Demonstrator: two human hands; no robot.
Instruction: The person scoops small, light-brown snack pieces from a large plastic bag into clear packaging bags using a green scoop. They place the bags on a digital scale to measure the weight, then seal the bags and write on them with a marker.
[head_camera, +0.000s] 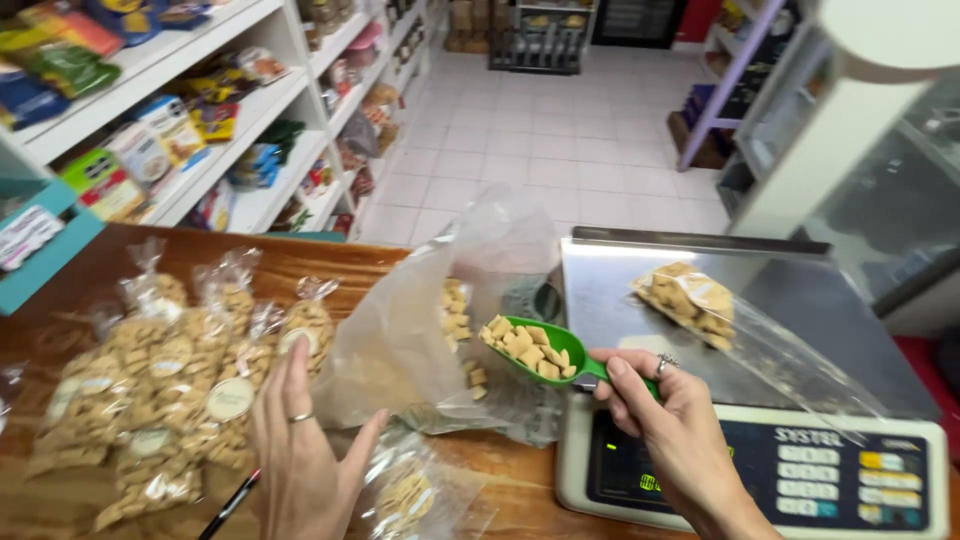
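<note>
While the right hand (672, 425) grips a green scoop (540, 350) loaded with biscuit pieces at the large clear bag's (410, 340) mouth, the left hand (305, 440) rests spread against that bag on the tabletop (330, 258); a small filled bag (690, 300) lies on the scale (800, 310).

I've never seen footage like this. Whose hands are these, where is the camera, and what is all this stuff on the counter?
The camera sits on a person's head and looks down at their own two bare hands in a shop. The right hand holds a green scoop full of small tan biscuit squares. The left hand rests by a large clear bag of them. A small filled bag lies on the steel weighing scale. Tied, labelled packets crowd the wooden counter.
</note>
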